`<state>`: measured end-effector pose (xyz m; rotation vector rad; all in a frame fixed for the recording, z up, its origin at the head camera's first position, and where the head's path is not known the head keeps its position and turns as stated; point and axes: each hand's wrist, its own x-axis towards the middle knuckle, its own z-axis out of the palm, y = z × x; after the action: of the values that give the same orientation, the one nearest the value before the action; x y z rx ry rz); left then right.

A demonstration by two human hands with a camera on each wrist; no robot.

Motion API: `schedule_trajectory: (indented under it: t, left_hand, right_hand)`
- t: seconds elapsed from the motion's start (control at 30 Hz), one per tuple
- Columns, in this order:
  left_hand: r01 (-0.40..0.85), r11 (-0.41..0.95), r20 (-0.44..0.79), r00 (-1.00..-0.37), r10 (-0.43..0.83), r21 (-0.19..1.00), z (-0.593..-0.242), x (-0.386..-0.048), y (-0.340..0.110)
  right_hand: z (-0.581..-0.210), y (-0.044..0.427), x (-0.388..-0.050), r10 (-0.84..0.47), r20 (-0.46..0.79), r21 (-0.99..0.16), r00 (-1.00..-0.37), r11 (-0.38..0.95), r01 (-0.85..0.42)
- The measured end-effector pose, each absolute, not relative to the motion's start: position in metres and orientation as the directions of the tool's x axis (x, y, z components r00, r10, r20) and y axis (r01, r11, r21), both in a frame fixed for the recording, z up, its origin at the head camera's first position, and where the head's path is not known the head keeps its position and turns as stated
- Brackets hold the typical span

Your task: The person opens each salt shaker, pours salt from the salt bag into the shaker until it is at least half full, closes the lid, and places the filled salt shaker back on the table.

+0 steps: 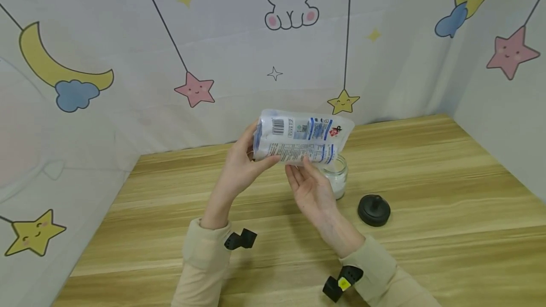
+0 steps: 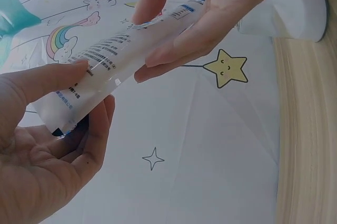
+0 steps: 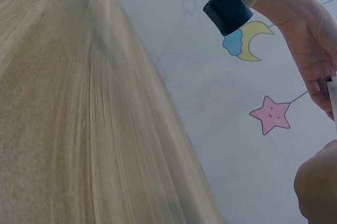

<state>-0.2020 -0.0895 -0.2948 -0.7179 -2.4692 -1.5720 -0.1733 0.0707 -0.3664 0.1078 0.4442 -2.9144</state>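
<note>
A printed, see-through plastic packet (image 1: 294, 131) with a barcode is held tilted above the table, its right end over a glass jar (image 1: 340, 185). My left hand (image 1: 241, 165) grips its left end, the thumb on the printed face and the fingers behind, as the left wrist view also shows. My right hand (image 1: 313, 193) holds the packet from below near its right end, between thumb and fingers (image 2: 179, 50). White contents fill the lower part of the jar, which stands open behind the right hand. The packet's mouth is hard to make out. The right wrist view catches only the packet's edge.
A round black lid (image 1: 374, 211) with a knob lies on the wooden table (image 1: 426, 188) right of the jar. Behind and beside the table hangs a white cloth (image 1: 239, 51) printed with stars, moons and a rabbit. Black cameras (image 1: 241, 239) sit on both wrists.
</note>
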Motion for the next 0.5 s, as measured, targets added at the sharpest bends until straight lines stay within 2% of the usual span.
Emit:
schedule_trajectory:
  t: [0.5]
  left_hand:
    - [0.486,0.330,0.384,-0.863,0.327,0.810,-0.2940,-0.1998,-0.0888]
  right_hand:
    - [-0.3672,0.0711,-0.1728,-0.176,-0.071,-0.308,-0.982,-0.933,0.189]
